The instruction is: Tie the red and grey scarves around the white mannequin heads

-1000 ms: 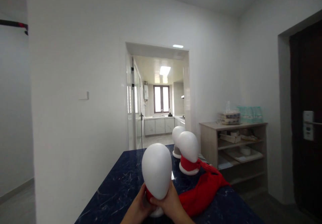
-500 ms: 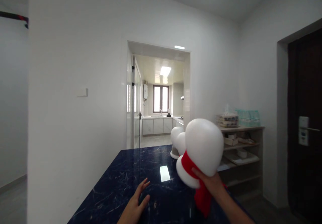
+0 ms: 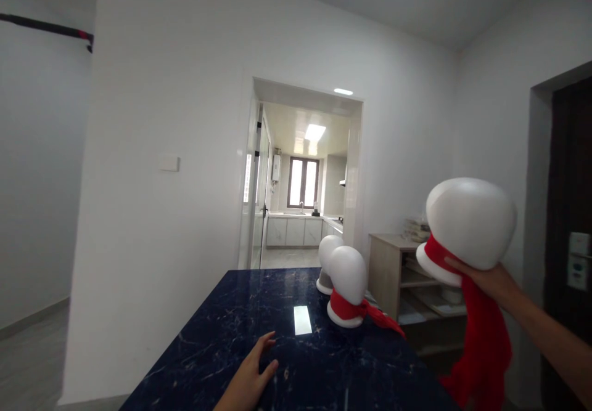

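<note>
My right hand point(image 3: 490, 284) grips a white foam mannequin head point(image 3: 472, 220) by its neck, where a red scarf point(image 3: 485, 337) is wrapped and hangs down. This head is tilted and held in the air beyond the table's right side. Over the dark blue marbled table point(image 3: 208, 331), my left hand point(image 3: 253, 368) is open, fingers apart, holding nothing. A second white mannequin head point(image 3: 348, 272) stands upright on the table with a red scarf point(image 3: 345, 305) around its neck, one end trailing right. Behind it is a third white mannequin head point(image 3: 329, 251), partly hidden.
A wooden shelf unit point(image 3: 383, 269) with packages point(image 3: 416, 229) on top stands beyond the table's right side. A doorway behind the table opens to a kitchen with cabinets point(image 3: 296, 231). At far right is a dark door point(image 3: 568, 183).
My right hand has carried the mannequin head and scarf right and up, away from the table, uncovering the second head. The view has shifted slightly left. My left hand stays nearly in place.
</note>
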Tool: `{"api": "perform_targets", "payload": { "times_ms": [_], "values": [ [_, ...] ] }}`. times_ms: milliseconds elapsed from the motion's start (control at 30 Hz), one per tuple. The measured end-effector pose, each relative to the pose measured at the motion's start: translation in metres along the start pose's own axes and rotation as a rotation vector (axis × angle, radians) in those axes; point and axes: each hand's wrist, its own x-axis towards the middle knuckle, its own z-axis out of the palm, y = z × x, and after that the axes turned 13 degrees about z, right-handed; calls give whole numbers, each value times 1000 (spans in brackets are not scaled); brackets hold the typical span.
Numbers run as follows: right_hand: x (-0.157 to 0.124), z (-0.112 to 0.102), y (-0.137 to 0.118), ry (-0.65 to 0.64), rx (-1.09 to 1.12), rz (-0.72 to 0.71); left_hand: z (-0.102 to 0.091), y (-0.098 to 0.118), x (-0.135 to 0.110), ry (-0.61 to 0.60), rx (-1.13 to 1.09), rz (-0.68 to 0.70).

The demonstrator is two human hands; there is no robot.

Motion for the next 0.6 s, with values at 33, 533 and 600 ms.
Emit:
{"api": "perform_targets", "payload": {
  "times_ms": [33,533,600],
  "values": [
    [-12,13,6,-11,14,67,-1,3,-1,-3,0,-4],
    [-226,174,99,-439,256,415,-5,0,-1,-76,3,-6],
    [-233,180,108,-445,213,404,-4,-3,-1,-92,9,3]
  ]
}}
